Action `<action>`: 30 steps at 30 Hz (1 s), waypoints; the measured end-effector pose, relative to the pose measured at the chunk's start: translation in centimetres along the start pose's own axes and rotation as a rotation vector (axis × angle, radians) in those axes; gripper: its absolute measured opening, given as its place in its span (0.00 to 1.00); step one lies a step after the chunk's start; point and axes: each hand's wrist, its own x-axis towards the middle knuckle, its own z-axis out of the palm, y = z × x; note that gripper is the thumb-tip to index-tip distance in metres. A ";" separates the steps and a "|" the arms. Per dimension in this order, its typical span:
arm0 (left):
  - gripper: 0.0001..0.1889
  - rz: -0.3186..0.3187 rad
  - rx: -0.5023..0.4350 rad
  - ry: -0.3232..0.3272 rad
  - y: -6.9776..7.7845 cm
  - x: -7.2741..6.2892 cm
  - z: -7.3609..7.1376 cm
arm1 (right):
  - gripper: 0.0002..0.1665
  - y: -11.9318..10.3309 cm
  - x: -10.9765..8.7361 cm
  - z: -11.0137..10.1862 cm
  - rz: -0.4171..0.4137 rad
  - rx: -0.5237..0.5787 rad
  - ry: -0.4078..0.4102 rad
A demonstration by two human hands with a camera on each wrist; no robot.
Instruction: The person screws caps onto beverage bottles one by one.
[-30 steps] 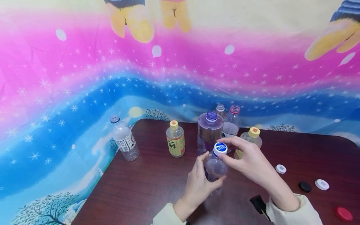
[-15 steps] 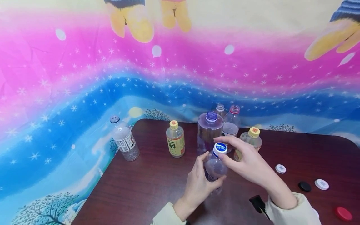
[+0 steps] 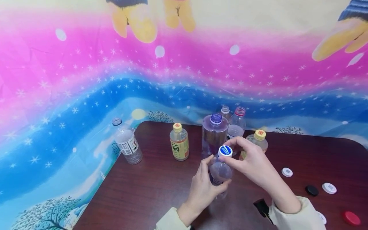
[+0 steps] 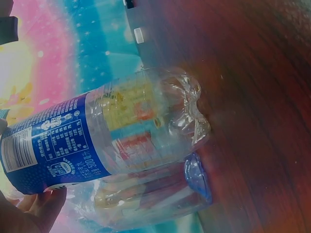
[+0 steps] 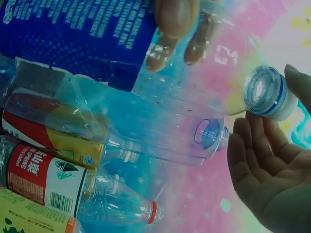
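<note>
A clear plastic bottle [image 3: 220, 171] with a blue label [image 4: 53, 145] stands upright between my hands in the head view. My left hand [image 3: 201, 188] grips it around the body, fingers on the far side and thumb on the near side. On its neck sits a white cap [image 3: 225, 151] with a blue top. My right hand [image 3: 256, 164] pinches this cap between thumb and fingers. The right wrist view shows the cap [image 5: 284, 104] at the bottle mouth, with the right hand's fingers under it and the thumb above.
Behind stand a wide bottle [image 3: 215, 137] with a purple neck and an uncapped bottle [image 3: 239, 124] with a red ring. Yellow-capped bottles [image 3: 179, 145] flank them; another uncapped bottle [image 3: 128, 145] is far left. Right lie white [image 3: 287, 172], black [image 3: 311, 190] and red [image 3: 351, 218] caps.
The cap's printed top has turned, and my right fingers have shifted around it. The right forearm has moved slightly left, showing another white cap beside the sleeve. My left hand stays put.
</note>
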 end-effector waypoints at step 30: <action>0.42 0.041 0.005 0.039 -0.1 -0.1 0.0 | 0.17 0.7 -0.5 -0.4 -0.096 0.068 -0.015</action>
